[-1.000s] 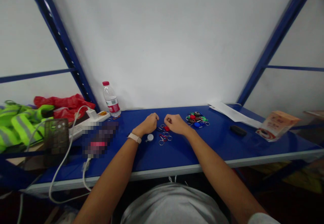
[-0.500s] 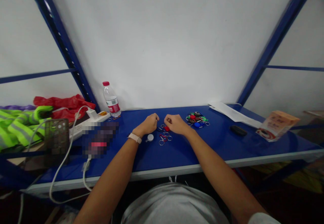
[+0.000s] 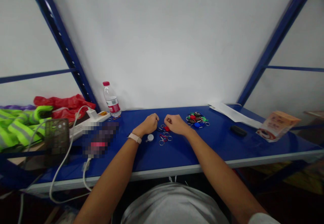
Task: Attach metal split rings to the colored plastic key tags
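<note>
My left hand (image 3: pixel 150 123), with a pale watch band on its wrist, is curled closed above the blue table (image 3: pixel 177 156). Facing it, my right hand (image 3: pixel 175 123) is closed too, its thumb and fingers pinched together. Whatever either hand holds is hidden or too small to make out. Just below and between them lie a red round piece (image 3: pixel 166 129) and several key rings (image 3: pixel 162 142) with red and dark parts. A round white-faced piece (image 3: pixel 150 137) rests beside my left wrist. To the right of my right hand is a pile of coloured keychains (image 3: pixel 196 118).
At the left are a plastic water bottle (image 3: pixel 112 101), a white power strip (image 3: pixel 83 124) with a white cable, a blurred-out phone (image 3: pixel 102 139) and yellow-green vests (image 3: pixel 22 126). White papers (image 3: pixel 230 112), a black case (image 3: pixel 238 131) and an orange-white box (image 3: pixel 277 125) occupy the right.
</note>
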The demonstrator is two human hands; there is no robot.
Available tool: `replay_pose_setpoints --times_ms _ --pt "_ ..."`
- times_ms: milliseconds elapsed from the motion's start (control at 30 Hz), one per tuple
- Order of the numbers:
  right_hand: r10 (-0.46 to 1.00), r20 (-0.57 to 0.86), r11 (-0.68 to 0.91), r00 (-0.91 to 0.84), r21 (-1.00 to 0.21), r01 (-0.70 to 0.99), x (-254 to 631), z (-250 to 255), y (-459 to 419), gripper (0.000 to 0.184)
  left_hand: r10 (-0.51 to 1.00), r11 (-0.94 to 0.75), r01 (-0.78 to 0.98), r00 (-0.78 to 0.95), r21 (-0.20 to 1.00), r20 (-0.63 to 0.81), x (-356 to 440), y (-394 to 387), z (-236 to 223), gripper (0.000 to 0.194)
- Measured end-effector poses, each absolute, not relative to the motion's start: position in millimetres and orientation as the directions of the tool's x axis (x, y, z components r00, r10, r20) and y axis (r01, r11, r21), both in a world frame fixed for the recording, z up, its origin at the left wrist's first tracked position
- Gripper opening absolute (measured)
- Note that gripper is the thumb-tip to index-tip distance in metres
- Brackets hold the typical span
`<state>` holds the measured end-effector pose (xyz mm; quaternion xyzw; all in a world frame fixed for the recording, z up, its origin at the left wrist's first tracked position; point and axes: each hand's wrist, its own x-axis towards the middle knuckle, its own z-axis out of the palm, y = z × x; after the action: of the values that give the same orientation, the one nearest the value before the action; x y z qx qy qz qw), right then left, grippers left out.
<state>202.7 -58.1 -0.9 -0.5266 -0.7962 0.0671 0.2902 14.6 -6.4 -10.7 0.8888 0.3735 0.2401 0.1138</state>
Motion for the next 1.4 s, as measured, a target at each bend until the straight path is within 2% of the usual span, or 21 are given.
replay_pose_setpoints --times_ms 333,1400 --pt "0.877 0.395 0.437 -0.274 -0.418 0.796 202.7 0.5 -59.2 0.016 0.754 -0.655 0.635 0.582 0.41 0.303 16.4 -9.8 -6.6 0.024" --pt "0.877 0.392 0.438 -0.278 -0.417 0.796 203.2 0.3 -59.3 0.017 0.732 -0.681 0.62 0.595 0.389 0.333 15.3 -7.1 -9.9 0.026"
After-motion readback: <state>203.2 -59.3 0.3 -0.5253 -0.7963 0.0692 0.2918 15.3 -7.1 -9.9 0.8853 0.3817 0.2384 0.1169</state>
